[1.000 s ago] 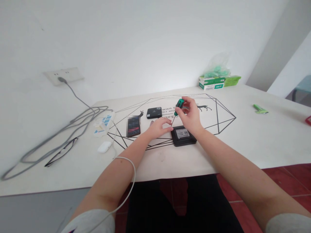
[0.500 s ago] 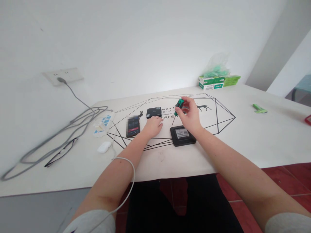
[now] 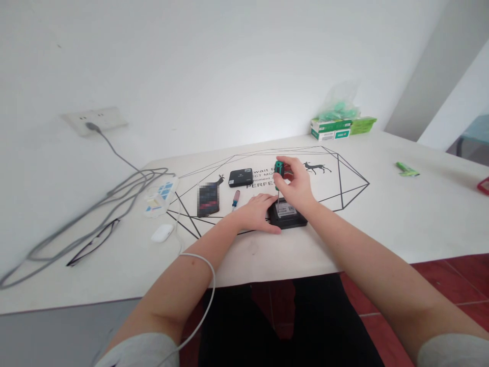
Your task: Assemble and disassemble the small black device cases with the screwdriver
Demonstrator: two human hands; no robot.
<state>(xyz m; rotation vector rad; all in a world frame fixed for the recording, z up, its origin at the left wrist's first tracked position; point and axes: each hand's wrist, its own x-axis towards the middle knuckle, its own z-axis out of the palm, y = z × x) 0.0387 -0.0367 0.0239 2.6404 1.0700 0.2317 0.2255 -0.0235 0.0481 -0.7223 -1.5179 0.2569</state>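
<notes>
My right hand (image 3: 296, 187) grips a green-handled screwdriver (image 3: 278, 171) held upright, its thin shaft pointing down onto a black square box (image 3: 292, 218) with a white label on top. My left hand (image 3: 260, 213) lies against the left side of that box, fingers together and pressed on its edge. A second small screwdriver with a red and blue handle (image 3: 236, 198) lies on the table just left of my left hand.
A smaller black box (image 3: 240, 177) and a dark phone (image 3: 208, 199) lie further back. At the left are a power strip (image 3: 158, 196), grey cables (image 3: 95, 209), glasses (image 3: 91, 243) and a white case (image 3: 162, 233). Green boxes (image 3: 336, 130) stand at the back right.
My left hand moved from near the far black box back to the near box's left edge. The green screwdriver swung upright with its tip on the box. The red-blue screwdriver is now uncovered.
</notes>
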